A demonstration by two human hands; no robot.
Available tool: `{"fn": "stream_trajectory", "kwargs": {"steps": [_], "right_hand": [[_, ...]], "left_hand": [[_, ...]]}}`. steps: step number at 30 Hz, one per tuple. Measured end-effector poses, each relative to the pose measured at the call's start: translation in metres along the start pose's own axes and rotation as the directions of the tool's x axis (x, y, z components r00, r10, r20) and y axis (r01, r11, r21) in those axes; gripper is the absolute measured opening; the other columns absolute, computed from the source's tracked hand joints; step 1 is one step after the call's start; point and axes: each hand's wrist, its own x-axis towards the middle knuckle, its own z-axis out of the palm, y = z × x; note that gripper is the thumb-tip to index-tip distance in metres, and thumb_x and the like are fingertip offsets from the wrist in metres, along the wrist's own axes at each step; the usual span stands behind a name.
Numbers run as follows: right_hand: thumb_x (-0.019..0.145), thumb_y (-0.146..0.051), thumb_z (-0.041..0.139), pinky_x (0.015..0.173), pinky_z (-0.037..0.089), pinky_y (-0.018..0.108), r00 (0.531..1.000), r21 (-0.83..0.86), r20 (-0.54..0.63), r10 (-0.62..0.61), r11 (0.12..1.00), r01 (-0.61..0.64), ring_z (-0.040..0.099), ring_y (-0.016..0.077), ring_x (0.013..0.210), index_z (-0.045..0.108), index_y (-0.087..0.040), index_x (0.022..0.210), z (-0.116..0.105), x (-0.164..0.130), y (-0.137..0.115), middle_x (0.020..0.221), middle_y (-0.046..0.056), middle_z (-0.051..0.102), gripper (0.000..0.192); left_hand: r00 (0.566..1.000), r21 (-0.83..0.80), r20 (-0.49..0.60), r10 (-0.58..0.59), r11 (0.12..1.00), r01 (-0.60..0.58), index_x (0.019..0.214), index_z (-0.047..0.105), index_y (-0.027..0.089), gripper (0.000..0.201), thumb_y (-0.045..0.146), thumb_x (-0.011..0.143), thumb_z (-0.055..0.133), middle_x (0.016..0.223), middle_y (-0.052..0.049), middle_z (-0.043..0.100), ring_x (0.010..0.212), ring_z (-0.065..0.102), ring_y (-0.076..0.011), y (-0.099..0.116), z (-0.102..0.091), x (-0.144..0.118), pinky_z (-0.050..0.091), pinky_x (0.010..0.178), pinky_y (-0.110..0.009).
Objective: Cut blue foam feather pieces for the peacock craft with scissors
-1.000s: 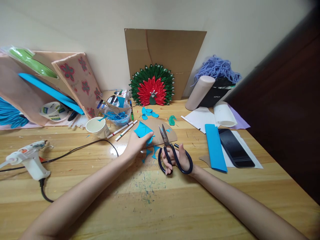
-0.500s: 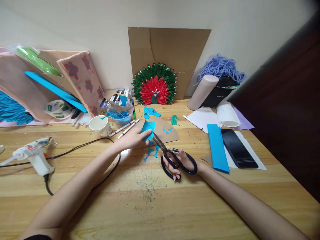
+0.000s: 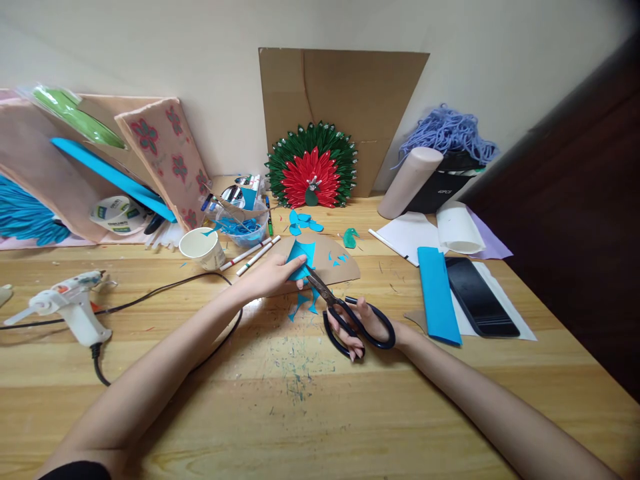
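Pinched in my left hand (image 3: 280,273) is a small piece of blue paper (image 3: 303,253). My right hand (image 3: 361,327) grips black-handled scissors (image 3: 327,295), fingers through the loops, and the blade tips meet the lower right edge of the paper. Blue scraps (image 3: 300,305) lie on the table just below my left hand. Behind the paper sits a rounded brown cardboard piece (image 3: 345,269) with several tiny blue bits on it. Several cut blue pieces (image 3: 303,218) and a green bird-like cutout (image 3: 351,237) rest farther back.
A glue gun (image 3: 75,307) with its cord lies left, near a paper cup (image 3: 201,249) and two markers (image 3: 257,257). A red and green peacock craft (image 3: 311,170) leans on cardboard (image 3: 345,87). On the right are folded blue paper (image 3: 439,293) and a phone (image 3: 480,297).
The camera view has shifted slightly. Both hands keep their holds on the blue paper and scissors, with the blades at nearly the same spot on the paper's edge.
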Motion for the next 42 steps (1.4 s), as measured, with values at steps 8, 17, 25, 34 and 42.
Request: {"fn": "stream_trajectory", "kwargs": {"steps": [8, 17, 25, 34, 42], "right_hand": [[0.060, -0.087, 0.033, 0.037, 0.048, 0.021, 1.000, 0.007, -0.025, 0.006, 1.000, -0.006, 0.045, 0.0073, 0.031, 0.046, -0.017, 0.077, 0.001, -0.001, 0.002, 0.040, -0.008, 0.045, 0.073], [0.061, -0.084, 0.039, 0.032, 0.044, 0.019, 0.999, -0.012, -0.033, 0.000, 1.000, -0.001, 0.044, 0.0071, 0.028, 0.047, -0.017, 0.079, -0.004, 0.000, 0.007, 0.039, -0.009, 0.045, 0.070], [0.059, -0.083, 0.044, 0.026, 0.038, 0.016, 0.994, -0.014, -0.106, -0.003, 1.000, 0.002, 0.038, 0.0059, 0.025, 0.047, -0.017, 0.077, 0.002, 0.001, 0.002, 0.038, -0.010, 0.043, 0.069], [0.056, -0.086, 0.044, 0.027, 0.040, 0.019, 0.992, 0.106, -0.122, -0.007, 0.994, 0.020, 0.040, 0.0074, 0.025, 0.045, -0.018, 0.076, -0.008, 0.007, 0.020, 0.037, -0.010, 0.044, 0.070], [0.052, -0.090, 0.029, 0.037, 0.049, 0.024, 0.993, -0.013, -0.118, -0.023, 1.000, 0.021, 0.044, 0.0081, 0.032, 0.044, -0.018, 0.079, 0.002, -0.001, 0.007, 0.042, -0.008, 0.044, 0.079]], "left_hand": [[0.996, 0.066, -0.008, 0.093, 0.994, -0.092, 0.067, 0.058, 0.017, 0.049, 0.059, 0.083, 0.039, 0.063, 0.000, 0.052, 0.057, 0.043, -0.0115, -0.003, 0.000, -0.001, 0.034, 0.054, -0.024], [0.998, 0.027, 0.003, 0.062, 0.998, -0.062, 0.064, 0.055, 0.017, 0.053, 0.062, 0.083, 0.036, 0.060, 0.001, 0.049, 0.054, 0.039, -0.0103, -0.004, -0.002, 0.001, 0.030, 0.051, -0.023], [0.997, 0.013, -0.050, -0.059, 0.998, 0.059, 0.065, 0.062, 0.015, 0.060, 0.068, 0.079, 0.039, 0.055, 0.001, 0.046, 0.051, 0.033, -0.0095, 0.006, -0.006, -0.001, 0.025, 0.050, -0.025], [0.998, -0.111, 0.062, 0.026, 0.994, -0.019, 0.074, 0.067, 0.014, 0.046, 0.057, 0.079, 0.050, 0.061, 0.001, 0.051, 0.057, 0.040, -0.0097, 0.002, -0.011, 0.001, 0.030, 0.057, -0.024], [0.994, -0.142, 0.105, 0.010, 0.990, 0.005, 0.075, 0.068, 0.014, 0.044, 0.055, 0.077, 0.054, 0.057, 0.002, 0.047, 0.055, 0.035, -0.0098, -0.001, -0.011, 0.001, 0.024, 0.053, -0.025]]}}
